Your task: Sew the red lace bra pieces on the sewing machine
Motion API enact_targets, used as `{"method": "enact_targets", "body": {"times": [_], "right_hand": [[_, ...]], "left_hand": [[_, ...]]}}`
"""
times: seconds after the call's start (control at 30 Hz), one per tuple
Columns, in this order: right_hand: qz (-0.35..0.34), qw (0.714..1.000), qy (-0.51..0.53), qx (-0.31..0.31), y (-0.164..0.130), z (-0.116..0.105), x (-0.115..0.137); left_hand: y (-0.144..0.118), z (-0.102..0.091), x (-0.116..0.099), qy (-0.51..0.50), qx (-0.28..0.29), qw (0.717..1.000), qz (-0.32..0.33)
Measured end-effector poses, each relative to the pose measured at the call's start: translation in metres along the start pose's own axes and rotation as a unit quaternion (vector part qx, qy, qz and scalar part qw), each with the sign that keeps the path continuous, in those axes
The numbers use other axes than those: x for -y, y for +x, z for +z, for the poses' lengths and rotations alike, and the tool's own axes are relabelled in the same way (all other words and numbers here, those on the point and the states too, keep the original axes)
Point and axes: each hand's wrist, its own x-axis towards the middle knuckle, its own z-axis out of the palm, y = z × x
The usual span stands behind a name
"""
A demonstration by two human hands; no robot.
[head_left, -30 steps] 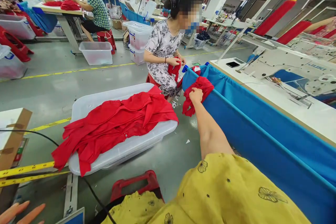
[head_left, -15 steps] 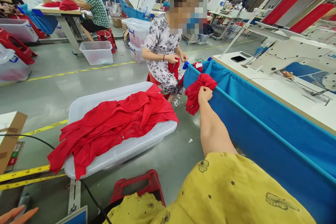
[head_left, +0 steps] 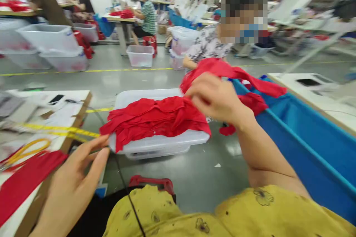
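My right hand (head_left: 215,98) grips a red cloth piece (head_left: 228,72), lifted above the blue fabric trough (head_left: 300,133) at my right. Part of the cloth still trails down over the trough's edge. My left hand (head_left: 75,181) is raised at the lower left with fingers spread and nothing in it, next to the work table (head_left: 69,98). A pile of red garments (head_left: 155,116) lies on the lid of a clear plastic bin (head_left: 161,144) on the floor in front of me. The picture is blurred by motion.
A co-worker (head_left: 211,44) sits behind the bin, holding red cloth. A yellow measuring tape (head_left: 58,130) and a red strip (head_left: 25,181) lie on the left table. A red stool (head_left: 151,182) stands by my knees. Plastic bins and other workers fill the background.
My right hand has pulled the red cloth off the trough's edge and brought it up toward me. My left hand has risen into view. My head has turned left.
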Motion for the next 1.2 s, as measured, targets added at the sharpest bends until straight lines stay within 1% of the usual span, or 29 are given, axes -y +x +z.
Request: {"method": "enact_targets", "body": {"times": [0.03,0.07,0.1,0.13,0.17,0.2,0.23,0.27,0.33,0.37,0.43,0.47,0.5,0.53,0.57,0.6,0.63,0.67,0.7,0.77,0.8,0.83,0.87,0.93,1.0,1.03,1.1,1.2], "right_hand": [[-0.121,0.991,0.005,0.051,0.015,-0.006,0.04],[-0.219,0.975,0.017,0.045,0.025,-0.011,0.076],[-0.316,0.947,0.034,0.046,0.033,-0.015,0.106],[-0.379,0.924,0.043,0.029,0.038,-0.017,0.13],[-0.425,0.904,0.049,0.007,0.042,-0.016,0.148],[-0.454,0.89,0.05,-0.008,0.045,-0.013,0.163],[-0.468,0.882,0.049,-0.02,0.046,-0.007,0.174],[-0.477,0.877,0.051,-0.024,0.047,0.001,0.183],[-0.483,0.872,0.076,-0.015,0.045,0.017,0.198],[-0.475,0.874,0.101,-0.004,0.043,0.025,0.204],[-0.43,0.883,0.187,0.027,0.04,0.041,0.215],[-0.391,0.885,0.251,0.042,0.04,0.048,0.219],[-0.334,0.884,0.324,0.052,0.041,0.055,0.223],[-0.263,0.876,0.399,0.058,0.044,0.062,0.227],[-0.183,0.862,0.468,0.062,0.049,0.069,0.231],[-0.106,0.842,0.525,0.07,0.055,0.076,0.236],[-0.039,0.817,0.569,0.084,0.062,0.084,0.242],[0.007,0.791,0.603,0.109,0.069,0.091,0.248],[0.027,0.761,0.633,0.141,0.077,0.098,0.255],[0.02,0.7,0.683,0.21,0.091,0.112,0.268],[0.008,0.675,0.698,0.239,0.097,0.118,0.274],[-0.002,0.659,0.705,0.263,0.102,0.123,0.279],[-0.009,0.65,0.706,0.282,0.106,0.127,0.283],[-0.003,0.652,0.693,0.308,0.11,0.133,0.286],[0.027,0.651,0.686,0.323,0.113,0.136,0.285],[0.047,0.644,0.688,0.331,0.114,0.137,0.284],[0.08,0.612,0.7,0.358,0.117,0.138,0.282],[0.103,0.556,0.718,0.406,0.12,0.142,0.284]], "left_hand": [[-0.009,0.008,-0.017,-0.102,0.029,0.993,-0.045],[-0.017,0.015,-0.03,-0.228,0.083,0.967,-0.084],[-0.024,0.021,-0.038,-0.337,0.127,0.925,-0.121],[-0.029,0.026,-0.041,-0.427,0.152,0.879,-0.151],[-0.033,0.028,-0.041,-0.498,0.153,0.836,-0.171],[-0.036,0.029,-0.038,-0.554,0.134,0.8,-0.186],[-0.038,0.027,-0.033,-0.598,0.099,0.771,-0.193],[-0.039,0.024,-0.028,-0.634,0.057,0.747,-0.191],[-0.04,0.013,-0.017,-0.687,-0.02,0.708,-0.161],[-0.04,0.006,-0.012,-0.707,-0.05,0.691,-0.138],[-0.044,-0.009,-0.003,-0.74,-0.099,0.659,-0.091],[-0.046,-0.016,0.001,-0.752,-0.118,0.644,-0.075],[-0.049,-0.023,0.006,-0.763,-0.134,0.629,-0.062],[-0.051,-0.028,0.01,-0.772,-0.144,0.617,-0.052],[-0.054,-0.033,0.015,-0.778,-0.149,0.608,-0.042],[-0.056,-0.036,0.02,-0.783,-0.151,0.603,-0.034],[-0.057,-0.038,0.024,-0.786,-0.152,0.599,-0.027],[-0.059,-0.04,0.029,-0.788,-0.152,0.597,-0.022],[-0.06,-0.04,0.032,-0.789,-0.154,0.594,-0.019],[-0.061,-0.041,0.038,-0.79,-0.163,0.59,-0.017],[-0.061,-0.042,0.039,-0.79,-0.169,0.59,-0.018],[-0.061,-0.043,0.041,-0.788,-0.174,0.59,-0.02],[-0.062,-0.044,0.042,-0.786,-0.179,0.591,-0.022],[-0.063,-0.046,0.045,-0.78,-0.194,0.594,-0.032],[-0.063,-0.048,0.047,-0.774,-0.217,0.594,-0.043],[-0.062,-0.048,0.049,-0.771,-0.227,0.593,-0.048],[-0.06,-0.047,0.052,-0.77,-0.234,0.591,-0.054],[-0.055,-0.042,0.058,-0.776,-0.214,0.591,-0.056]]}}
